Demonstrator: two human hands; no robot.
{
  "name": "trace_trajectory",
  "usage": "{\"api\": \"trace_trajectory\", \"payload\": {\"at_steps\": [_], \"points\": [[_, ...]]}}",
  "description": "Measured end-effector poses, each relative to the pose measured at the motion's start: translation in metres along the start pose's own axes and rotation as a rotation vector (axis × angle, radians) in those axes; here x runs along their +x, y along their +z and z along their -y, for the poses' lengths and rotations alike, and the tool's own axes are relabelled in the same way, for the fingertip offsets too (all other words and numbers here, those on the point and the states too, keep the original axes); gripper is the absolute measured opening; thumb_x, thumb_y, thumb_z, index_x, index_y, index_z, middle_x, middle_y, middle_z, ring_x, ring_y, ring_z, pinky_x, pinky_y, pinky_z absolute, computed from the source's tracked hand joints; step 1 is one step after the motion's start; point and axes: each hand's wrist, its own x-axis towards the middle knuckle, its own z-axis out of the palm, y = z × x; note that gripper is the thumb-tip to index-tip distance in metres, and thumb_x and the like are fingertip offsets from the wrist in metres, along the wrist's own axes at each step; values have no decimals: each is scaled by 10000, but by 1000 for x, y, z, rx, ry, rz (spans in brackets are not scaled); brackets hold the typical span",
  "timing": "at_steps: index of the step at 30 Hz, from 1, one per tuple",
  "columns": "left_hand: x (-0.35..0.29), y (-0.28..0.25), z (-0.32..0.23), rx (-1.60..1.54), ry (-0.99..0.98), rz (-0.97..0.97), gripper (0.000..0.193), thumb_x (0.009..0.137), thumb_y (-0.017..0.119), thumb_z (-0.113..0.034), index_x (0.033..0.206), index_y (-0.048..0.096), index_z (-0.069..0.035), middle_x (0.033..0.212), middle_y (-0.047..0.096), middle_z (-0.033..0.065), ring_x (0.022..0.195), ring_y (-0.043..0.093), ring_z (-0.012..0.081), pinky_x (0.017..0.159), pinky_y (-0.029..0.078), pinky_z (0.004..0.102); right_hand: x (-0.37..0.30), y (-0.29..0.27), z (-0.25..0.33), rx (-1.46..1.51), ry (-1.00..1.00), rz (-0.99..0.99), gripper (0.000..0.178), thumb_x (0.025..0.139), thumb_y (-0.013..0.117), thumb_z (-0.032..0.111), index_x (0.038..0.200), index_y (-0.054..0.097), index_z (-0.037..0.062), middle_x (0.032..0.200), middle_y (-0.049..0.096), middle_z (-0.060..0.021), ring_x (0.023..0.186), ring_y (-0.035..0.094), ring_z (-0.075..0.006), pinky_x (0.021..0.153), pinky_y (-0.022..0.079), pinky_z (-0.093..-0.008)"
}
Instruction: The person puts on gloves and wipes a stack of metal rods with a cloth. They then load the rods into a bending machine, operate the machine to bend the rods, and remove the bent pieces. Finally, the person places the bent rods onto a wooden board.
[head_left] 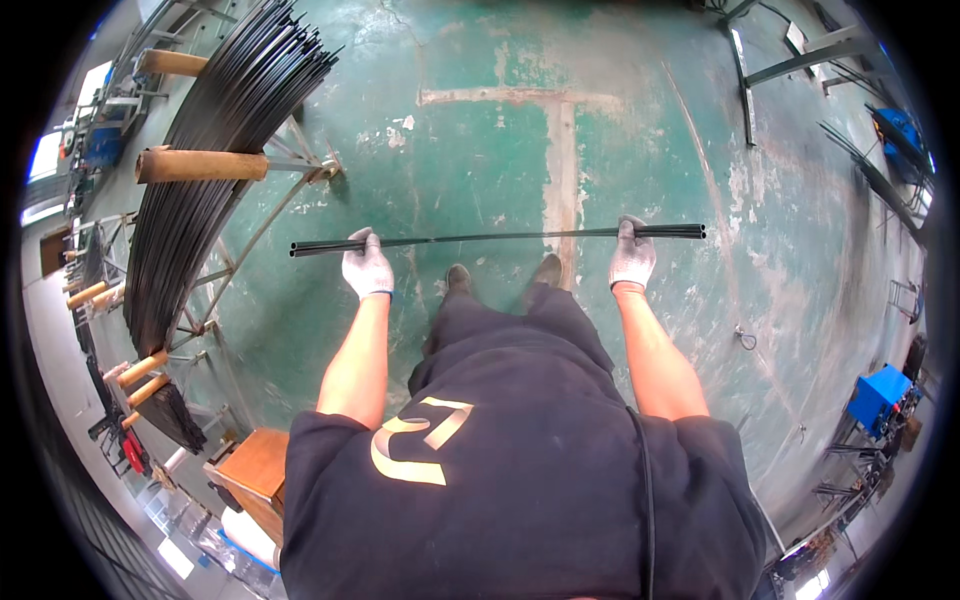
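A few thin black tubes (pixel 500 237) lie side by side across the view, held level out in front of me. Near their left end my left hand (pixel 368 268), in a white work glove, is closed around them. My right hand (pixel 631 258), gloved the same way, grips them near the right end. Round hollow openings show at both tips. The fingers are partly hidden behind the tubes. Both arms are stretched forward, and my shoes point ahead on the floor below.
To the left, a large bundle of long black tubes (pixel 215 150) rests on a metal rack with padded brown arms (pixel 205 166). A brown wooden cabinet (pixel 255 470) stands at lower left. Blue equipment (pixel 880 398) and metal frames line the right. The green floor (pixel 470 160) is worn.
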Motion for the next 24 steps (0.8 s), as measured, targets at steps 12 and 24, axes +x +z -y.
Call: {"api": "trace_trajectory", "payload": {"at_steps": [12,24], "points": [[27,-107,67,-111,-63,135,171,1024,749,-55,1187,786,-24,1052,753,39,952,677,135,897,558,290,-144,38,-26,-210,-37,-62,271,1075,672,223,1275,763,64,1173,805,-118,1104,752,-221,1029,553,-359],[-20,-156,104,-67,-82,88,217,1033,728,-89,1226,769,4,1127,781,92,1026,723,191,975,571,342,-179,-18,-23,-312,-14,24,339,1060,691,323,1284,764,79,1249,796,-140,1185,750,-291,1057,553,-403]]}}
